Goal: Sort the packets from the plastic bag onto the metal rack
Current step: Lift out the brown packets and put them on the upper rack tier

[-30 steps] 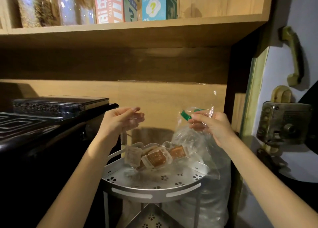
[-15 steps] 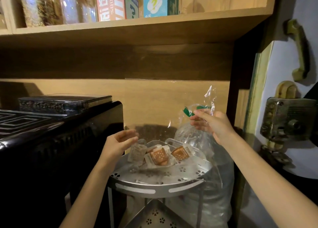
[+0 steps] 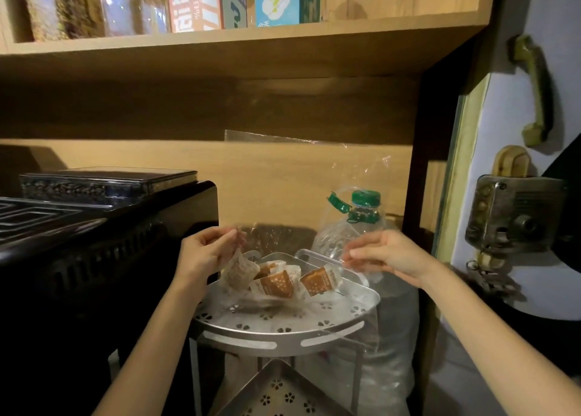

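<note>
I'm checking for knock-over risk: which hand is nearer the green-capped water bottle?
Right. The right hand pinches the plastic bag just in front of the green-capped bottle, overlapping its shoulder; the left hand holds the bag's other edge, across the metal rack.

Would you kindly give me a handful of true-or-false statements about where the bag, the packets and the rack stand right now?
1. Both the left hand and the right hand hold the clear plastic bag. True.
2. The packets lie on the floor beneath the metal rack. False: they sit over the rack's top tier, seemingly inside the bag.
3. A large bottle with a green cap stands behind the rack to the right. True.
4. The rack's top tier is solid, without holes. False: it has flower-shaped cut-outs.
5. The wooden shelf above is bare. False: boxes and jars stand on it.
</note>
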Available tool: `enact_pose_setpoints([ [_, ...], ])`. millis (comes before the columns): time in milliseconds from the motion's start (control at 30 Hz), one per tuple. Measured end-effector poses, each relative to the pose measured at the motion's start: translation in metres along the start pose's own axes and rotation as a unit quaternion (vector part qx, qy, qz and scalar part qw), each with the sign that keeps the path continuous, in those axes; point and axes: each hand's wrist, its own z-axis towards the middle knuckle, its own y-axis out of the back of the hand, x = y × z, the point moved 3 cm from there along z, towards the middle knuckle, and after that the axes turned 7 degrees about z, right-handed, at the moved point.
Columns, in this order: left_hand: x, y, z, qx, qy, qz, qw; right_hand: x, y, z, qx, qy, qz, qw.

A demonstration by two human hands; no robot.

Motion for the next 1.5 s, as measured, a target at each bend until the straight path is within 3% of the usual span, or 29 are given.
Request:
enact_pose_setpoints([
  [100, -0.012, 0.001, 0.001, 0.002, -0.028, -0.011, 1.0, 0.011, 0.001, 0.0, -0.064, 0.055, 0.05, 0.995],
  [500, -0.04, -0.003, 0.017, -0.007, -0.068, -0.033, 0.997, 0.037, -0.006, 0.013, -0.15, 0.128, 0.091, 0.976],
  [700, -0.06, -0.004, 0.027, -0.036, -0.09, -0.047, 0.994, 0.052, -0.01, 0.016, -0.124, 0.129, 0.126, 0.976],
  [933, -0.083, -0.006, 0.028, -0.026, -0.128, -0.063, 0.989, 0.064, -0.011, 0.012, -0.17, 0.169, 0.132, 0.962],
  [1500, -0.118, -0.013, -0.008, 0.067, -0.161, -0.04, 0.984, 0.096, 0.0, -0.048, -0.163, 0.187, 0.133, 0.96],
])
